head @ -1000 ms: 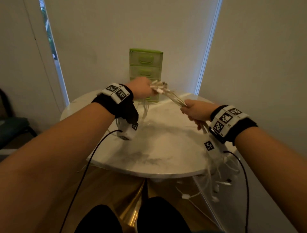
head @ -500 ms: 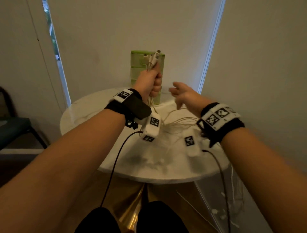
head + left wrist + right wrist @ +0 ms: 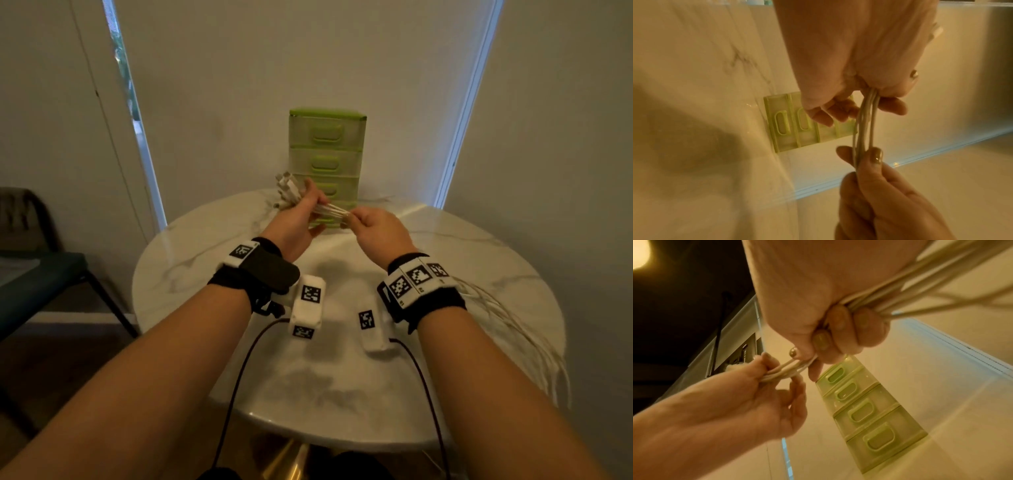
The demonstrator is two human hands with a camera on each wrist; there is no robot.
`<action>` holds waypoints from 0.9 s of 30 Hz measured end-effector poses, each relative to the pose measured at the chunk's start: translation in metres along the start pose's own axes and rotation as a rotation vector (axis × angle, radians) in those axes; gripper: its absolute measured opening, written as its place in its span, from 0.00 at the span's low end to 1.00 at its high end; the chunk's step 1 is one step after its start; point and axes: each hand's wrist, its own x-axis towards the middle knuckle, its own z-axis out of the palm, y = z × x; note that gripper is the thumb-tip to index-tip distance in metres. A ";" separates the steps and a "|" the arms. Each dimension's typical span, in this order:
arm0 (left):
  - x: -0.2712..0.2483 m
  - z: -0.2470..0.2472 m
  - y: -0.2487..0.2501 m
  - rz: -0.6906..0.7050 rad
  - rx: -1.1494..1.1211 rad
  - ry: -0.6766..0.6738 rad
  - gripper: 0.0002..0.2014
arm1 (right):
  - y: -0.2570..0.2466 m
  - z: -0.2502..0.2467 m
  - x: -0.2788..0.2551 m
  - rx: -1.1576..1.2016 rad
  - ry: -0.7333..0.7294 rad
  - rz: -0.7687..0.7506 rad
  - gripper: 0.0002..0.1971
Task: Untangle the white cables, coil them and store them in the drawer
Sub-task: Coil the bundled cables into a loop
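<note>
A bundle of white cables [image 3: 330, 209] runs between my two hands above the round marble table [image 3: 496, 274]. My left hand [image 3: 301, 219] pinches the bundle just below its plug ends [image 3: 286, 186], which stick up to the left. My right hand [image 3: 371, 222] grips the same strands a short way along; in the right wrist view its fingers [image 3: 840, 331] curl round the cables [image 3: 900, 293]. The loose lengths [image 3: 524, 332] trail behind my right wrist over the table's right edge. The green drawer unit [image 3: 327, 161] stands behind my hands with its drawers closed.
A dark chair [image 3: 37, 274] stands at the left of the table. Walls and window blinds close off the back. Black wrist-camera leads [image 3: 236, 383] hang from both wrists over the table's near edge.
My left hand has come down from in front of the drawer unit's top to table height. My right hand, open and apart half a second ago, now grips the bundle beside it.
</note>
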 end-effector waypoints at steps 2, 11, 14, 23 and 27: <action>0.006 -0.006 -0.007 -0.020 0.010 -0.050 0.11 | 0.010 -0.001 0.010 -0.088 0.049 0.025 0.15; 0.042 -0.042 -0.016 -0.334 -0.246 -0.222 0.54 | 0.063 0.006 0.041 0.043 0.003 0.045 0.12; 0.047 -0.046 -0.021 -0.357 -0.050 -0.168 0.43 | 0.059 0.003 0.043 -0.008 -0.071 0.007 0.11; 0.037 -0.033 -0.032 -0.110 1.052 -0.215 0.28 | 0.040 0.002 0.038 -0.031 -0.122 -0.070 0.11; 0.033 -0.026 -0.022 0.155 1.421 -0.192 0.14 | 0.036 0.005 0.037 -0.022 -0.124 -0.119 0.11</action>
